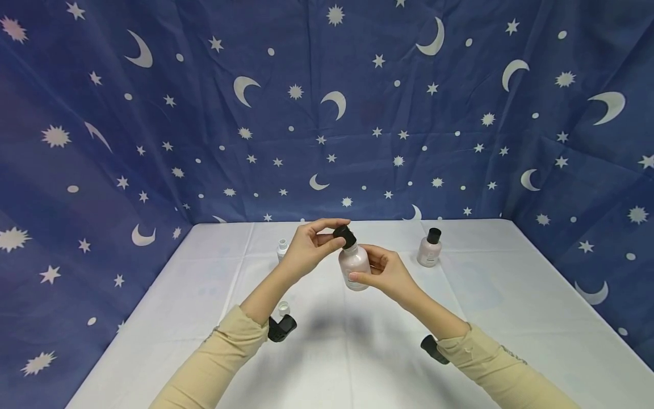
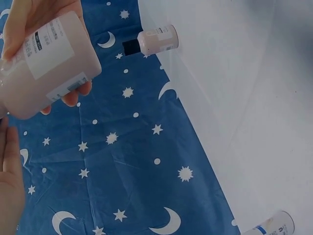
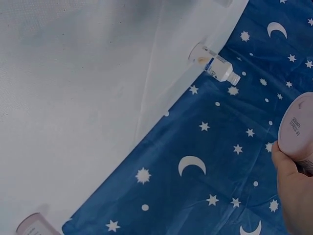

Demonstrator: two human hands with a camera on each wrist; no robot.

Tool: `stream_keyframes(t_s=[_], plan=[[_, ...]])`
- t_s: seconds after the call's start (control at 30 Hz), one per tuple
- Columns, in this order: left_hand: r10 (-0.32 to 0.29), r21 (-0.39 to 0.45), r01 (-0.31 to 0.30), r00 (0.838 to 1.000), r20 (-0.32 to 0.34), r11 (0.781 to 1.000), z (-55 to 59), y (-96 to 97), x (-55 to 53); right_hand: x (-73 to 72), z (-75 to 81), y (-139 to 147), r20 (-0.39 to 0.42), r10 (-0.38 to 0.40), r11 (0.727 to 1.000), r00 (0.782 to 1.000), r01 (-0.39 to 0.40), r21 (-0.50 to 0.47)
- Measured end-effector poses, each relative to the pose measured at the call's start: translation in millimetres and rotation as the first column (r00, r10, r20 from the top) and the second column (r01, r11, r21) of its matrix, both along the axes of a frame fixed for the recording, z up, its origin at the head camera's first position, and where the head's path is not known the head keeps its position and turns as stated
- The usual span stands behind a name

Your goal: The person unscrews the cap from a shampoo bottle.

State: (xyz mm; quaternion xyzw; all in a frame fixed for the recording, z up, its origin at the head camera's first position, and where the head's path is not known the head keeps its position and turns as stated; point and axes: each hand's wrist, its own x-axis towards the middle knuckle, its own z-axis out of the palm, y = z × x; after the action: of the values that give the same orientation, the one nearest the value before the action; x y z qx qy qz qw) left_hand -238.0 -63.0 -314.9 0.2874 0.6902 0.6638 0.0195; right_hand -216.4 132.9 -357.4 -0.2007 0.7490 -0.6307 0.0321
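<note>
Above the middle of the table, my right hand (image 1: pixel 390 275) grips a pale pink bottle (image 1: pixel 354 266) around its body. The bottle carries a white label, seen closely in the left wrist view. On its neck sits a black cap (image 1: pixel 344 236), tilted slightly to the left. My left hand (image 1: pixel 310 247) pinches this cap between thumb and fingers. Whether the cap is screwed on or loose cannot be told. In the right wrist view the base of the pink bottle (image 3: pixel 299 128) shows printed text.
A second pink bottle (image 1: pixel 428 253) with a black cap stands at the back right. Behind my left wrist is a small white bottle (image 1: pixel 281 250) without a cap, partly hidden. A white cap (image 1: pixel 283 308) lies near my left forearm. A starry blue curtain (image 1: pixel 357 159) surrounds the white table.
</note>
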Motion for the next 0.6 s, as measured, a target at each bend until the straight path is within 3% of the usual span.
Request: stream_keyframes(t_s=[0.4,0.6], plan=[[0.065,0.023,-0.066,0.997,0.036,0.998,-2.0,-4.2,3.1,1.5,2.9,-0.3,0.001,0.017,1.000,1.000,-0.017,-0.005],[-0.006,0.084,0.002,0.999,0.043,0.996,-4.7,-5.4,4.4,1.8,3.0,-0.1,0.016,0.019,1.000,1.000,-0.019,0.002]])
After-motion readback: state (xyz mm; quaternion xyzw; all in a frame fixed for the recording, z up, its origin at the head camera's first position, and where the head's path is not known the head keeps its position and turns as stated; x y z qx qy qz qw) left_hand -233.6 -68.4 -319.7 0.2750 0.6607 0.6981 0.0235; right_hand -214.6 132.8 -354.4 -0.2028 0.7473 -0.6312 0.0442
